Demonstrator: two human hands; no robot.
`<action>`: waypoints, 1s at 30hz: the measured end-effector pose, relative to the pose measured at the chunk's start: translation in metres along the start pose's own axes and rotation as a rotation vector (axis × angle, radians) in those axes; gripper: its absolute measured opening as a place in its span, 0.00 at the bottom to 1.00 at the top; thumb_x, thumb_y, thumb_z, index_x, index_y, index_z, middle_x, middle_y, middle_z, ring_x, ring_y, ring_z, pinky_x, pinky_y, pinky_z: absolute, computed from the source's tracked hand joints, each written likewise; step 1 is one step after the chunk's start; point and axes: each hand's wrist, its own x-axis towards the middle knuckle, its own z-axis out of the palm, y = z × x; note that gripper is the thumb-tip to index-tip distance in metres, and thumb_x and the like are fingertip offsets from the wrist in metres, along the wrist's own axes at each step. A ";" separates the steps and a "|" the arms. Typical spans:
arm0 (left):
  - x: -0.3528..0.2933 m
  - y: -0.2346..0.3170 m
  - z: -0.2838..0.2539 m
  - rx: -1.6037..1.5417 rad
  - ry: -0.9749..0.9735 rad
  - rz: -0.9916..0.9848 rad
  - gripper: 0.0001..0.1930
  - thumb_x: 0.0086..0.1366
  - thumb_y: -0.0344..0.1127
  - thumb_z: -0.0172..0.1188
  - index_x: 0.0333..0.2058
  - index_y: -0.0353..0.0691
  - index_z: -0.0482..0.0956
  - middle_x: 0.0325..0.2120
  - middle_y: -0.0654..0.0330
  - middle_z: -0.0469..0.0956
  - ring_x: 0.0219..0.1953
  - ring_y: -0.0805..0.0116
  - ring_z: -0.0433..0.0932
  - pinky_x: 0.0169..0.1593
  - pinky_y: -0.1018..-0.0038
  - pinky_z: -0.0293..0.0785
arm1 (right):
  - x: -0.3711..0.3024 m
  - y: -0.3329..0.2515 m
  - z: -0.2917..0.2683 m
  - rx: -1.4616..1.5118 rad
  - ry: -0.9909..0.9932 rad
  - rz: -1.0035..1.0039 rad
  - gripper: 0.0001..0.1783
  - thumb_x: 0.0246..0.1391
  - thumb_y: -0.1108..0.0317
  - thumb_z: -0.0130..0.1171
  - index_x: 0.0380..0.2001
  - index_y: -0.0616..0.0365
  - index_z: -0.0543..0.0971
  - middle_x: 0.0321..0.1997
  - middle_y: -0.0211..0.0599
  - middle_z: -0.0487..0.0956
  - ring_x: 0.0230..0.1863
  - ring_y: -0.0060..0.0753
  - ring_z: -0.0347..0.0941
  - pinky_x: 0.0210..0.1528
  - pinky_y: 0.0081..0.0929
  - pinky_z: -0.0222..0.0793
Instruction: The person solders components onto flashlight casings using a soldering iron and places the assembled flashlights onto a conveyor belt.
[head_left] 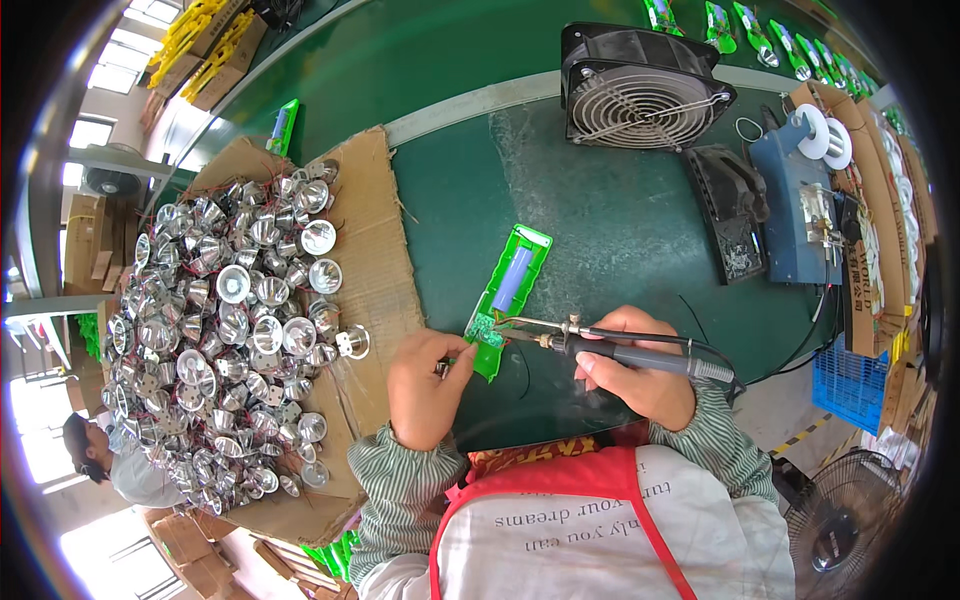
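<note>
My right hand (640, 370) is closed around a soldering iron (625, 353) with a grey handle and a thin wire-feed tube along it. Its tip meets a small green circuit board (487, 331) at the near end of a bright green plastic housing (522, 245). A blue cylindrical battery (513, 279) lies inside that housing, with thin wires running to the board. My left hand (430, 385) is at the board's left edge, thumb and forefinger pinched together there; what lies between the fingertips is too small to make out.
Left, a heap of shiny reflector cups (235, 330) with red wires covers a cardboard sheet (370, 260). A black fan (645, 90) stands at the back, near a blue box with solder spools (800, 220) and a black holder (730, 215). More green housings (760, 40) line the far belt.
</note>
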 end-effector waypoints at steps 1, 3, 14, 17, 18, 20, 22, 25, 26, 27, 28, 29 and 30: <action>0.000 0.001 -0.001 0.060 -0.020 0.044 0.05 0.51 0.29 0.61 0.25 0.34 0.77 0.22 0.57 0.73 0.26 0.64 0.72 0.30 0.72 0.66 | 0.001 0.001 0.001 0.018 -0.012 0.000 0.06 0.49 0.78 0.56 0.30 0.66 0.70 0.24 0.41 0.77 0.23 0.22 0.74 0.25 0.18 0.70; 0.000 0.003 -0.001 0.119 -0.040 0.089 0.05 0.52 0.29 0.61 0.25 0.33 0.76 0.22 0.57 0.73 0.25 0.67 0.71 0.29 0.74 0.66 | 0.002 0.002 0.003 0.036 -0.023 -0.002 0.06 0.49 0.78 0.56 0.30 0.66 0.70 0.24 0.41 0.77 0.23 0.22 0.74 0.25 0.18 0.70; 0.003 0.007 -0.001 0.147 -0.056 0.040 0.04 0.50 0.29 0.61 0.23 0.35 0.77 0.21 0.56 0.73 0.28 0.58 0.72 0.31 0.67 0.67 | 0.007 0.007 0.005 0.033 -0.036 0.072 0.07 0.48 0.77 0.56 0.30 0.66 0.70 0.25 0.41 0.78 0.23 0.22 0.74 0.24 0.19 0.71; 0.003 0.007 -0.001 0.155 -0.057 0.048 0.04 0.50 0.29 0.61 0.23 0.35 0.77 0.21 0.57 0.73 0.28 0.58 0.72 0.31 0.67 0.67 | 0.007 0.007 0.005 -0.049 -0.040 0.042 0.07 0.48 0.78 0.56 0.30 0.66 0.69 0.24 0.41 0.78 0.23 0.22 0.74 0.24 0.19 0.70; 0.003 0.007 -0.001 0.161 -0.055 0.043 0.04 0.50 0.29 0.61 0.23 0.35 0.77 0.21 0.57 0.73 0.28 0.58 0.72 0.31 0.67 0.67 | 0.006 0.006 0.005 -0.035 -0.050 0.024 0.07 0.48 0.78 0.56 0.30 0.66 0.69 0.24 0.41 0.78 0.23 0.22 0.74 0.24 0.19 0.70; 0.003 0.006 -0.001 0.157 -0.056 0.051 0.04 0.50 0.29 0.61 0.23 0.35 0.77 0.21 0.56 0.72 0.28 0.58 0.72 0.31 0.67 0.67 | 0.004 0.004 0.005 0.055 -0.004 0.030 0.07 0.48 0.78 0.56 0.30 0.66 0.69 0.24 0.41 0.77 0.23 0.22 0.74 0.24 0.19 0.70; 0.003 0.006 -0.002 0.165 -0.058 0.055 0.04 0.50 0.29 0.61 0.24 0.35 0.77 0.21 0.56 0.72 0.27 0.60 0.72 0.31 0.69 0.67 | 0.002 0.000 0.001 0.047 -0.006 0.010 0.07 0.48 0.78 0.56 0.30 0.66 0.69 0.24 0.41 0.77 0.23 0.22 0.74 0.24 0.19 0.70; 0.003 0.006 -0.002 0.173 -0.060 0.064 0.05 0.50 0.29 0.61 0.24 0.34 0.77 0.20 0.56 0.72 0.26 0.62 0.72 0.32 0.71 0.67 | 0.000 -0.005 -0.006 0.011 0.003 -0.023 0.07 0.48 0.78 0.56 0.30 0.66 0.69 0.23 0.42 0.77 0.23 0.23 0.74 0.24 0.19 0.70; 0.003 0.007 -0.002 0.171 -0.060 0.054 0.05 0.50 0.29 0.61 0.24 0.34 0.77 0.20 0.56 0.72 0.26 0.62 0.72 0.32 0.71 0.67 | -0.001 -0.006 -0.007 -0.030 0.013 -0.035 0.06 0.48 0.78 0.55 0.29 0.66 0.69 0.23 0.42 0.77 0.23 0.23 0.74 0.24 0.20 0.71; 0.003 0.008 -0.002 0.171 -0.059 0.066 0.05 0.50 0.29 0.61 0.24 0.34 0.77 0.20 0.56 0.72 0.26 0.62 0.72 0.32 0.71 0.67 | -0.002 -0.008 -0.009 -0.013 0.012 -0.046 0.06 0.48 0.78 0.55 0.29 0.66 0.69 0.23 0.42 0.77 0.23 0.23 0.74 0.24 0.20 0.71; 0.003 0.009 -0.002 0.170 -0.063 0.044 0.05 0.50 0.29 0.61 0.24 0.34 0.77 0.21 0.56 0.72 0.26 0.62 0.72 0.32 0.71 0.67 | -0.004 -0.009 -0.010 -0.001 0.018 -0.038 0.07 0.48 0.78 0.56 0.30 0.66 0.69 0.24 0.43 0.77 0.23 0.23 0.74 0.24 0.20 0.71; 0.003 0.010 -0.002 0.156 -0.072 0.035 0.05 0.50 0.29 0.61 0.23 0.34 0.77 0.21 0.55 0.73 0.27 0.62 0.72 0.33 0.71 0.67 | -0.005 -0.009 -0.012 -0.005 0.035 -0.032 0.07 0.48 0.78 0.56 0.30 0.67 0.69 0.24 0.43 0.77 0.23 0.23 0.74 0.24 0.20 0.71; 0.002 0.011 -0.002 0.168 -0.066 0.040 0.05 0.50 0.29 0.61 0.23 0.34 0.77 0.21 0.55 0.73 0.27 0.62 0.72 0.33 0.71 0.67 | -0.006 -0.010 -0.013 0.006 0.036 -0.047 0.07 0.48 0.78 0.56 0.30 0.67 0.69 0.24 0.43 0.77 0.23 0.23 0.74 0.24 0.20 0.71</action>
